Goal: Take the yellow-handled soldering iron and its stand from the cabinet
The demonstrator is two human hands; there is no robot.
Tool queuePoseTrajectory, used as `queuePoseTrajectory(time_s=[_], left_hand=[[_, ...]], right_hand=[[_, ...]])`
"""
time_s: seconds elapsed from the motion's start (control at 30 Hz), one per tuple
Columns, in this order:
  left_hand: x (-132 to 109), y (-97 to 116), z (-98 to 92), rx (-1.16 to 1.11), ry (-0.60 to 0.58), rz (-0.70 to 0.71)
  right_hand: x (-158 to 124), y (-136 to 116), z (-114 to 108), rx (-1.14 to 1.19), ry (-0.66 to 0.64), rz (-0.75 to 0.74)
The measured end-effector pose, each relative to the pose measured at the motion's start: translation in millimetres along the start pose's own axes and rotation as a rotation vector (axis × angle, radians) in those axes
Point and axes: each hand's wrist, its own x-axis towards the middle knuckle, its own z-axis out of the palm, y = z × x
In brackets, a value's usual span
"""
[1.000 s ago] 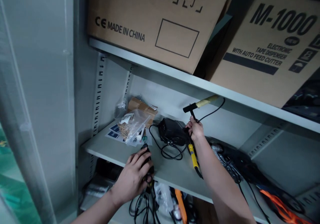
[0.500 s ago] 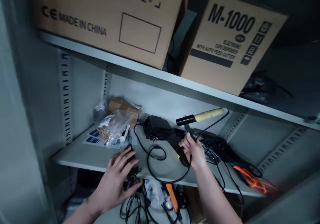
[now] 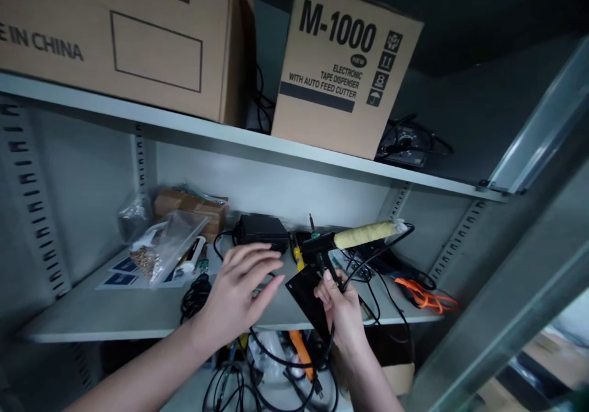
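While the metal shelf (image 3: 138,314) spans the lower half of the frame, an upper shelf (image 3: 257,145) is seen crossing above it, loaded with two cartons: a large cardboard box (image 3: 119,38) at upper left, printed "IN CHINA", and an M-1000 tape dispenser box (image 3: 340,68) at upper centre. At the left of the lower shelf, a clear plastic bag (image 3: 161,249) of small parts is laid over printed leaflets (image 3: 120,272), with a small brown carton (image 3: 191,206) behind it. A black power adapter (image 3: 262,231) is set at the centre back, and an orange cable (image 3: 426,295) is coiled at the right. Tangled black cables (image 3: 257,375) are visible below the shelf edge at bottom centre.

The left hand (image 3: 237,289) is held above the shelf at centre, fingers spread apart and gripping nothing, just in front of the adapter. The right hand (image 3: 340,308) is raised at lower centre, fingers clamped on the stem of a soldering iron stand (image 3: 317,283), whose black plate is tilted beside the wrist. A soldering iron (image 3: 356,236) with a yellow-wrapped handle is carried across the top of the stand, its cord trailing off to the right.
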Motion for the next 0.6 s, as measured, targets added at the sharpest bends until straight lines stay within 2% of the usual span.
queuePoseTrajectory(time_s=[0.07, 0.1, 0.2, 0.27, 0.37, 0.5, 0.6], left_hand=[[31.1, 17.4, 11.7, -0.006, 0.028, 0.036], [45.7, 25.5, 17.0, -0.004, 0.004, 0.03], [79.1, 42.3, 29.9, -0.019, -0.144, -0.005], [90.6, 45.7, 34.5, -0.088, -0.188, -0.014], [97.4, 41.5, 33.3, -0.257, -0.169, -0.121], [107.5, 24.2, 22.1, -0.676, -0.165, -0.395], [118.3, 7.8, 14.3, -0.912, -0.153, -0.474]], right_hand=[[-3.6, 4.7, -0.4, -0.088, -0.011, -0.022], [-5.2, 6.1, 0.2, -0.144, -0.029, -0.044], [-8.6, 6.1, 3.8, -0.314, -0.096, -0.113], [-9.5, 4.0, 6.6, -0.417, -0.108, -0.14], [-9.0, 2.1, 9.9, -0.48, -0.051, -0.136], [-8.1, 2.5, 15.0, -0.337, 0.012, -0.065], [-8.9, 1.8, 21.2, -0.255, -0.004, -0.041]])
